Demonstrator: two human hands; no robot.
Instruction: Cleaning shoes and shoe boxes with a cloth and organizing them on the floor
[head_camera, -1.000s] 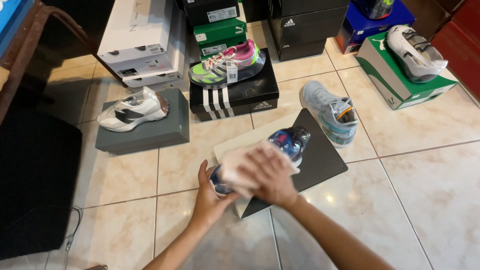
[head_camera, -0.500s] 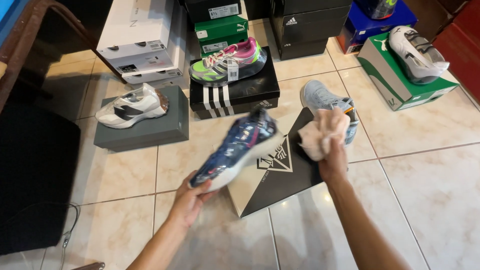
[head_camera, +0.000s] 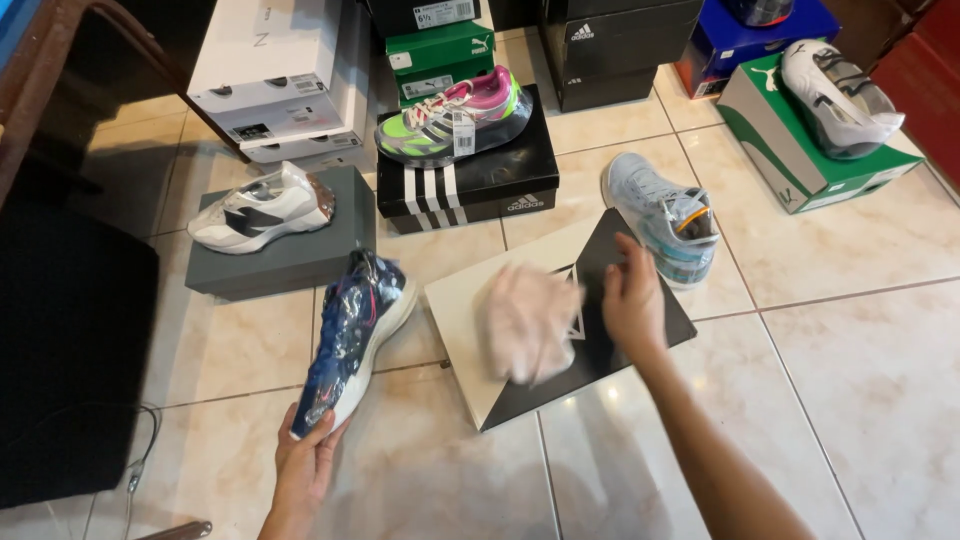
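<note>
left grip: we are clasping the heel of the dark blue sneaker (head_camera: 352, 340), now swung left and low over the floor | right hand (head_camera: 632, 298): open, letting the pink cloth (head_camera: 525, 322) drop onto the black-and-cream box (head_camera: 640, 330) | box top cleared, being wiped

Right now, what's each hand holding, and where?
Left hand holds the dark blue sneaker by its heel end. Right hand rests open on the box lid, gripping nothing; pink cloth lies beside it.
</note>
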